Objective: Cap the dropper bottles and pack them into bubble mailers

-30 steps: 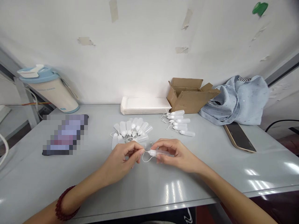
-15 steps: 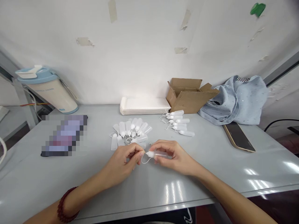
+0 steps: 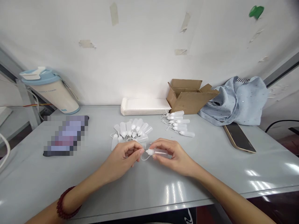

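Between the thumb and fingers of my right hand (image 3: pixel 169 154) lies a small translucent dropper bottle (image 3: pixel 160 152), held sideways with its white pointed tip facing left. A thin white strap loops from its neck to the pinched fingertips of my left hand (image 3: pixel 128 155), which close on the strap's cap end; the cap itself is hidden. The tip is just apart from my left fingertips. Behind my left hand is a loose cluster of similar bottles (image 3: pixel 123 128), partly covered by that hand. Several more bottles (image 3: pixel 183 121) lie in a rough column farther back on the right.
A stack of white flat packs (image 3: pixel 146 106) and an open cardboard box (image 3: pixel 192 101) stand against the wall. A blue cloth bag (image 3: pixel 247 99) and a phone (image 3: pixel 240 138) are at the right. At the left are a tumbler (image 3: pixel 56 93) and a pixelated phone-like device (image 3: pixel 66 135) on the grey table (image 3: pixel 130 193).
My left fingertips have drawn slightly back from the bottle's tip, opening a small gap. My right hand keeps the bottle in nearly the same place. The view has shifted slightly.
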Available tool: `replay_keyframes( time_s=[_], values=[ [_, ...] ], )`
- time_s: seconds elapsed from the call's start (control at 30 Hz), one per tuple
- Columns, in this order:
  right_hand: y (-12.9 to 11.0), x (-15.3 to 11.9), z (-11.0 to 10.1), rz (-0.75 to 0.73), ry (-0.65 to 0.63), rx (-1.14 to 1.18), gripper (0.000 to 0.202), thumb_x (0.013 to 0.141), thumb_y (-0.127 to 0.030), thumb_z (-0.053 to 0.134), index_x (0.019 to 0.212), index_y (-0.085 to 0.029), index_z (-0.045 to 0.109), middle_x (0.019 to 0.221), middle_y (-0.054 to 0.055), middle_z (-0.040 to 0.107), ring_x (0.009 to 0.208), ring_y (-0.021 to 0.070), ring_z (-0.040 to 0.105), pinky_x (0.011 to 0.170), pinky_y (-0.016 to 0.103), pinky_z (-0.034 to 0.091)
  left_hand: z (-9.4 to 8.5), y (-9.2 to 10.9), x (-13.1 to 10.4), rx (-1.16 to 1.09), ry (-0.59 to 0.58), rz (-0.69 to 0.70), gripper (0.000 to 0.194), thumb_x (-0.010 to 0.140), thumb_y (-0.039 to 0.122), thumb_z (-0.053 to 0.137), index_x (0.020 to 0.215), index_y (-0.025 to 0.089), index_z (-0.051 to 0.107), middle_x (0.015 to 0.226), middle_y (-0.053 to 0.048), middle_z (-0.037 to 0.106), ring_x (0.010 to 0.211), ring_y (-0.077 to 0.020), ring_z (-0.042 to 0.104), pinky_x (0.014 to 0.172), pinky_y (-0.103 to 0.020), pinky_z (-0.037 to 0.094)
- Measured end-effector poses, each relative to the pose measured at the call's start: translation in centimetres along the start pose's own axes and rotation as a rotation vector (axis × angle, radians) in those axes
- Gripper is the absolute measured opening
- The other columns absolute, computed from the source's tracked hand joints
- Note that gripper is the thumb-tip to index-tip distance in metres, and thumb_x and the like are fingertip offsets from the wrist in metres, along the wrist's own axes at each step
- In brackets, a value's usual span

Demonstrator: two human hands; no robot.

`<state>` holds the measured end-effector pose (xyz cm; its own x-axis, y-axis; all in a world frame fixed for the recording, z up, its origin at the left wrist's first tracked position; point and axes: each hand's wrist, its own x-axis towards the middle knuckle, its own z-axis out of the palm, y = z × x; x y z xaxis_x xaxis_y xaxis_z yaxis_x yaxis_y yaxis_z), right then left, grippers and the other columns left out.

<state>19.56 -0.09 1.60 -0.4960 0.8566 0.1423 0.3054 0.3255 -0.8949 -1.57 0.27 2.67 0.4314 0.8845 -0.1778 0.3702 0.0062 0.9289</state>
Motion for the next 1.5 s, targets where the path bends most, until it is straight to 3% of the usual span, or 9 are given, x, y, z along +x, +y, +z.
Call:
replay_keyframes(
  time_s=[0.1, 0.2, 0.37, 1.13, 1.5],
  values=[
    [0.0, 0.0, -0.1, 0.067, 0.003, 0.013, 0.020, 0.084, -0.027, 0.058, 0.103, -0.021, 0.062, 0.094, 0.004, 0.064, 0.082, 0.0163, 0.060, 0.072, 0.029, 0.048, -0.4, -0.1, 0.0, -0.009, 0.039, 0.028, 0.023, 0.087, 0.036, 0.051, 0.074, 0.018, 0.058, 0.063, 0.004, 0.052, 0.053, -0.0088, 0.047, 0.053, -0.020, 0.041],
    [0.1, 0.1, -0.1, 0.113, 0.015, 0.060, 0.023, 0.087, -0.033, 0.056, 0.102, -0.017, 0.063, 0.075, 0.001, 0.062, 0.064, 0.0124, 0.057, 0.060, 0.025, 0.047, -0.8, -0.2, 0.0, -0.004, 0.072, 0.049, 0.024, 0.087, 0.035, 0.052, 0.073, 0.018, 0.057, 0.061, 0.005, 0.051, 0.052, -0.0079, 0.047, 0.053, -0.020, 0.040],
    [0.7, 0.0, 0.2, 0.065, 0.070, 0.048, 0.020, 0.087, -0.028, 0.055, 0.099, -0.016, 0.064, 0.069, 0.000, 0.059, 0.054, 0.0093, 0.052, 0.051, 0.021, 0.042, -0.6, -0.5, -0.1, -0.011, 0.071, 0.062, 0.023, 0.087, 0.035, 0.052, 0.073, 0.017, 0.056, 0.061, 0.005, 0.050, 0.051, -0.0073, 0.046, 0.053, -0.020, 0.039],
    [1.1, -0.3, 0.8, -0.042, 0.106, -0.111, 0.019, 0.088, -0.024, 0.053, 0.098, -0.014, 0.065, 0.076, 0.004, 0.065, 0.055, 0.0104, 0.052, 0.054, 0.023, 0.044, 0.2, -1.4, 0.0, -0.085, 0.020, 0.055, 0.025, 0.089, 0.035, 0.049, 0.071, 0.017, 0.052, 0.060, 0.006, 0.046, 0.049, -0.0063, 0.045, 0.050, -0.019, 0.037],
    [0.7, 0.1, -0.1, -0.111, 0.110, -0.128, 0.018, 0.087, -0.024, 0.055, 0.097, -0.014, 0.066, 0.075, 0.003, 0.065, 0.060, 0.0107, 0.053, 0.055, 0.021, 0.043, -0.3, -0.8, 0.0, -0.026, 0.042, 0.041, 0.023, 0.087, 0.035, 0.051, 0.073, 0.017, 0.056, 0.059, 0.006, 0.046, 0.050, -0.0071, 0.046, 0.051, -0.020, 0.038]
  ],
)
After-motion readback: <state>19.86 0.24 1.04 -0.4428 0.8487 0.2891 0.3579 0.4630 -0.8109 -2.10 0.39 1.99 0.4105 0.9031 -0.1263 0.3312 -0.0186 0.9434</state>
